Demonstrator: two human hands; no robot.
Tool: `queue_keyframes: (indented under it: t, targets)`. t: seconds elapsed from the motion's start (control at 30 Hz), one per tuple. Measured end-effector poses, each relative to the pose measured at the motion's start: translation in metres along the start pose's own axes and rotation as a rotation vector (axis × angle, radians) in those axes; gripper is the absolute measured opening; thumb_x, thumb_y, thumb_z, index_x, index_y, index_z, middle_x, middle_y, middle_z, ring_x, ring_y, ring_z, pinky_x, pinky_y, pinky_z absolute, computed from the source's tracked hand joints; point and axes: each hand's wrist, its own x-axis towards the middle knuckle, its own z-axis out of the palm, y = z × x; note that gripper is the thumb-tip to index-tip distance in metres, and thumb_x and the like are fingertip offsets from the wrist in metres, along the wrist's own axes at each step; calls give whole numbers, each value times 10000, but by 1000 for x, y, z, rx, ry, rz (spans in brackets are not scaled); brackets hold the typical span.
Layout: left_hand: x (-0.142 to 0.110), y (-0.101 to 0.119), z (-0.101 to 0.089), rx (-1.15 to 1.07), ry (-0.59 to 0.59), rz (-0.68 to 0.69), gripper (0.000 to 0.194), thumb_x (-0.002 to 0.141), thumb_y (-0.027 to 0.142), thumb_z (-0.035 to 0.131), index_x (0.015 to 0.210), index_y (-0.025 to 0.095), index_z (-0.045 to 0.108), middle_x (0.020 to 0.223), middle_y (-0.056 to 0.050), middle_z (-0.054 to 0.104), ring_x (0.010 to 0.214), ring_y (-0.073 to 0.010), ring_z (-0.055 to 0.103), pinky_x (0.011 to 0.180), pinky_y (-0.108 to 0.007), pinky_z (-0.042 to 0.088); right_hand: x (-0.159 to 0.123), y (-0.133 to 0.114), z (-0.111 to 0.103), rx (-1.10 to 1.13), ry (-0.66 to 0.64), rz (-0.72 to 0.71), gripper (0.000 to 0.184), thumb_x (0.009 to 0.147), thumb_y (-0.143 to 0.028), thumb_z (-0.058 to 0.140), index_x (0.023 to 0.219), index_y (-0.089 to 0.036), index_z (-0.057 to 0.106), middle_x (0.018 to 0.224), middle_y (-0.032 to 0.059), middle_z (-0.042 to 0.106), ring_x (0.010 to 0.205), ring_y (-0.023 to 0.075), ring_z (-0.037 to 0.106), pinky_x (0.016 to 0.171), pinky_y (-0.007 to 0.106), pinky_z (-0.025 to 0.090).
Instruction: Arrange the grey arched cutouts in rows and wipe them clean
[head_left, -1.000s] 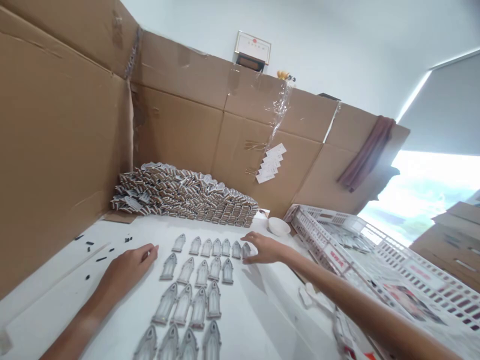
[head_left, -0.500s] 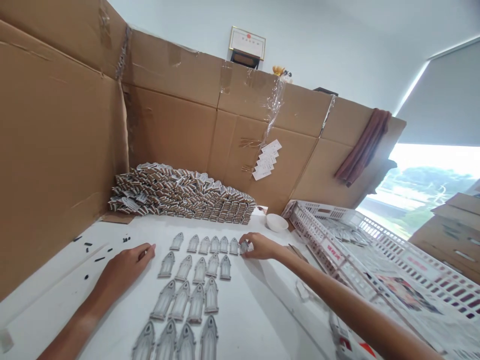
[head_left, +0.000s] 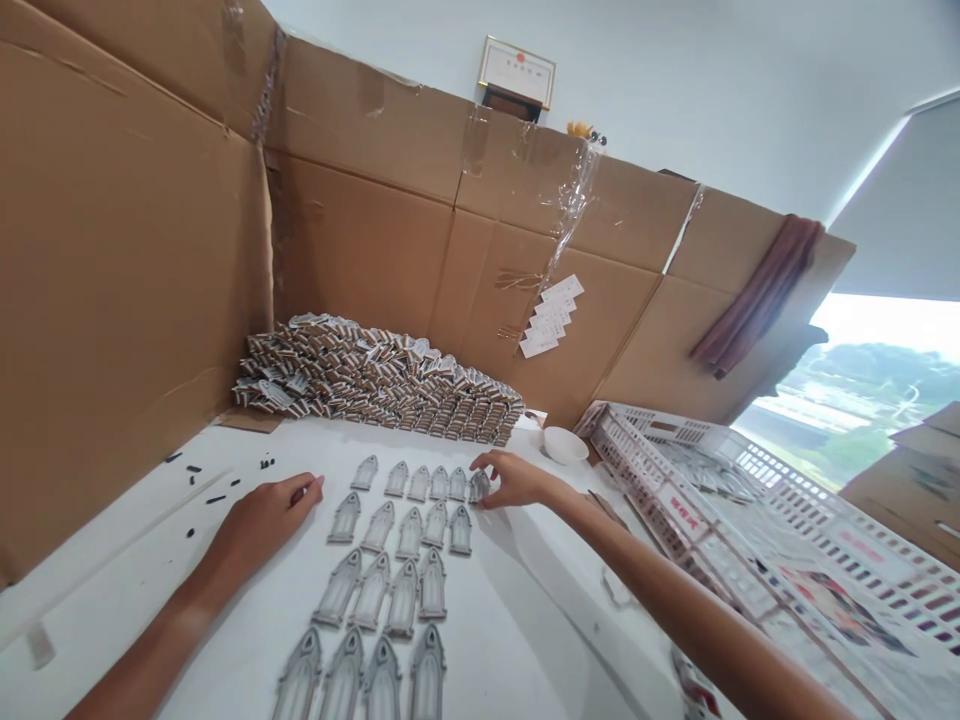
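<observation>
Grey arched, window-shaped pieces (head_left: 402,595) lie in rows on the white table (head_left: 510,640). At the right end of the farthest row, my right hand (head_left: 514,480) has its thumb and forefinger closed around the edges of one arched piece (head_left: 478,487). Whether a second piece lies on that one, I cannot tell. Left of the rows, my left hand (head_left: 274,510) rests on the table with its fingers curled. A dark spot shows between its thumb and fingers, too small to name.
A large heap of similar pieces (head_left: 375,380) stands against the cardboard wall (head_left: 360,240). Beyond my right hand are a white bowl (head_left: 565,446) and a white plastic crate (head_left: 637,470). Small black bits (head_left: 216,499) lie at the left.
My right hand has moved slightly left relative to the row, bringing its pinched piece onto or against the row's end piece. My left hand stays in place; the view has shifted.
</observation>
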Motion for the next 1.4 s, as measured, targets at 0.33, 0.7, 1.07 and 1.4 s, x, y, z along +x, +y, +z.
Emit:
queue_keyframes:
  t: [0.33,0.7,1.07,1.4]
  targets:
    - [-3,3,-2,-26,-32,-24,435,996,550,380,904,287,714,923,-45,772,832,-230,685,686,-295,359,11,-3,2,-100,-81,0,771,713,-348,925,1426,-212,663,1228,123,697,1068,286,686,932,364,534]
    - [-6,10,-8,-9,-72,-12,488,984,568,303,909,276,687,949,-46,772,863,-241,679,718,-318,358,23,-17,-14,-205,-108,-15,747,658,-322,916,1366,-229,695,1036,58,761,943,255,707,814,301,509]
    - [-10,12,-9,-27,-91,-16,449,984,557,322,897,275,661,954,-51,758,910,-260,680,725,-326,345,48,-47,-10,-242,-149,-46,777,654,-328,928,1390,-255,691,1271,108,726,1138,305,700,914,330,536]
    - [-10,10,-4,-69,-32,18,396,1014,490,415,871,278,718,928,-45,775,862,-233,697,701,-294,369,51,-43,-8,-215,-210,4,812,653,-407,961,1401,-257,682,1192,91,762,1073,307,722,873,338,532]
